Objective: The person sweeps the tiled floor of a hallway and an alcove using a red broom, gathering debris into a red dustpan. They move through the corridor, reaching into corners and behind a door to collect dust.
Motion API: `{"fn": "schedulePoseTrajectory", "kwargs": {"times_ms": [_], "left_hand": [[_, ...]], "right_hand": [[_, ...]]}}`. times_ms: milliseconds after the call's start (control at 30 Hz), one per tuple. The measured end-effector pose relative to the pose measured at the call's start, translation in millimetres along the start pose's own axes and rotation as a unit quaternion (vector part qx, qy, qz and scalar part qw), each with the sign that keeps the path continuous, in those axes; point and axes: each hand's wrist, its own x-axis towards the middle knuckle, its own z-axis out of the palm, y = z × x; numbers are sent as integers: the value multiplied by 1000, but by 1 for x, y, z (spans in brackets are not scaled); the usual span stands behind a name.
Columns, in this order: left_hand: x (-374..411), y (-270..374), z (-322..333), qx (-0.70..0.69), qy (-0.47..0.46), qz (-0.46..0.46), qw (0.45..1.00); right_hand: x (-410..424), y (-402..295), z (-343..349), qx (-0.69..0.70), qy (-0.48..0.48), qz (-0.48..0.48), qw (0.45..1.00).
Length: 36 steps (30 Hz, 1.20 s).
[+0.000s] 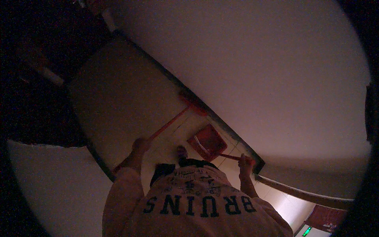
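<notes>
My left hand is closed around the long red handle of a broom. The broom's red head rests at the foot of the wall, along the dark baseboard. In my right hand is the handle of a red dustpan. The pan lies over the floor tiles between my feet and the wall, with a pale streak or strip across it that is too dim to make out. One shoe shows just below the pan.
A pale wall with a dark baseboard runs diagonally past me and ends in a corner near my right hand. Another wall stands on my left. Tiled floor stretches into darkness ahead. Brighter floor lies behind at the right.
</notes>
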Motion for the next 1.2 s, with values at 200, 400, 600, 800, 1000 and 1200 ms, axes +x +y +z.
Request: {"fn": "schedulePoseTrajectory", "kwargs": {"times_ms": [200, 400, 600, 800, 1000, 1200], "left_hand": [[-31, -6, -35, -30, -81, -40, 995], [-49, -20, -48, -24, -67, -89, 993], [-37, -62, -29, 48, -66, -45, 996], [-28, -141, -16, 271, -25, 118, 955], [-85, -110, -62, 80, -29, -76, 993], [-73, -115, -37, 97, -21, -97, 990]], "right_hand": [[14, 12, -1, 179, 33, 39, 982], [27, -8, -16, -23, 64, -11, 998], [72, 30, -60, -20, 151, 33, 988], [131, 92, -101, -126, 133, -52, 982], [179, 97, -99, -147, 117, -73, 979], [216, 128, -141, 179, 84, 5, 980]]}}
